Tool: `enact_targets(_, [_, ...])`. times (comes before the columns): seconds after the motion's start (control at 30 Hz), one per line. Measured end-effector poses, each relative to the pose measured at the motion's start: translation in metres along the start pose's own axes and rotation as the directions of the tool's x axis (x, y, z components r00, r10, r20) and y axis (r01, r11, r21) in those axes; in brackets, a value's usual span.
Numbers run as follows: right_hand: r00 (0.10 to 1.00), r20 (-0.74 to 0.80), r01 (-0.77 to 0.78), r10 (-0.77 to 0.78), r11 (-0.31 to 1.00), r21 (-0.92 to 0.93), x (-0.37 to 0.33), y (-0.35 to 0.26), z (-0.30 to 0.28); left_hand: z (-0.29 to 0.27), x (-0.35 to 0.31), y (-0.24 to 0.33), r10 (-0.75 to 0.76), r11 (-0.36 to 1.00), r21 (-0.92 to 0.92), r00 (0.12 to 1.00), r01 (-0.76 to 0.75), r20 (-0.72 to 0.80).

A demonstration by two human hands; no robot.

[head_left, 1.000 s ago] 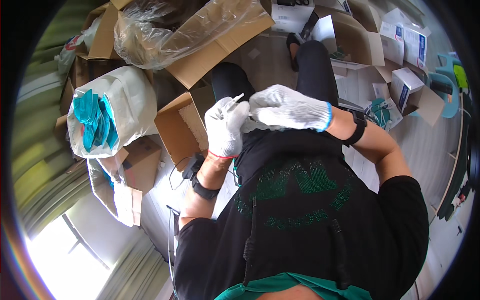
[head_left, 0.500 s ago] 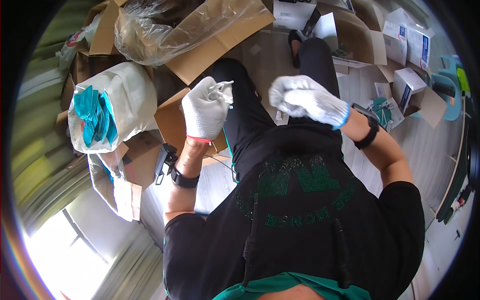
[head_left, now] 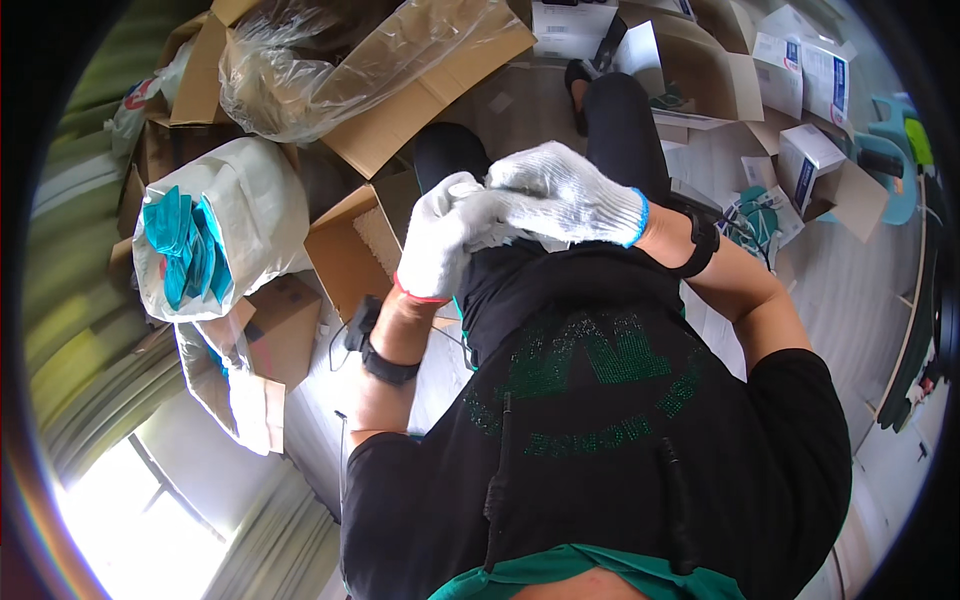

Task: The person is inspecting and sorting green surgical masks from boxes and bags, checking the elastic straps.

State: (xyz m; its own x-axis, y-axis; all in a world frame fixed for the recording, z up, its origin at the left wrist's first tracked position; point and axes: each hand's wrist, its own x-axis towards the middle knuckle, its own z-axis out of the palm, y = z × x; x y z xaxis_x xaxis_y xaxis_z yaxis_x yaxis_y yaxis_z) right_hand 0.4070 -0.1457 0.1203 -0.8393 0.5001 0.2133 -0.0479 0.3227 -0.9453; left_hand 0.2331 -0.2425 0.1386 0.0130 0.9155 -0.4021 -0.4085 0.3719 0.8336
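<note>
In front of my lap my two gloved hands meet, fingertips against fingertips. My left hand (head_left: 435, 235) wears a white knit glove with a red cuff, its fingers closed on a crumpled white thin piece (head_left: 497, 237), perhaps plastic or paper, whose kind I cannot make out. From the right, my right hand (head_left: 570, 195), in a white glove with a blue cuff, lies over the left fingertips with its own fingers curled. Whatever its fingers pinch is hidden behind the glove.
A white bag (head_left: 262, 195) with teal packets (head_left: 182, 245) stands at the left. Beside my left hand is an open cardboard box (head_left: 335, 245). A larger carton (head_left: 440, 95) with clear plastic lies beyond. White boxes (head_left: 808, 160) and a blue stool (head_left: 893, 175) are at the right.
My hands, apart before, have come together over my lap. The right moved left onto the left's fingertips; the left moved slightly right and down with the white piece.
</note>
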Motion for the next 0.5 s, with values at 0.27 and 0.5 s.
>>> enact_targets(0.27, [0.991, 0.128, -0.049, 0.026, 0.983, 0.178, -0.041, -0.015, -0.012, 0.022, -0.017, 0.008, 0.135, 0.905, 0.425, 0.949, -0.002, -0.284])
enact_targets(0.5, [0.877, 0.151, -0.465, 0.456, 0.724, 0.509, -0.089, -0.021, -0.05, -0.07, -0.022, 0.021, 0.273, 0.955, 0.214, 0.895, -0.207, -0.352])
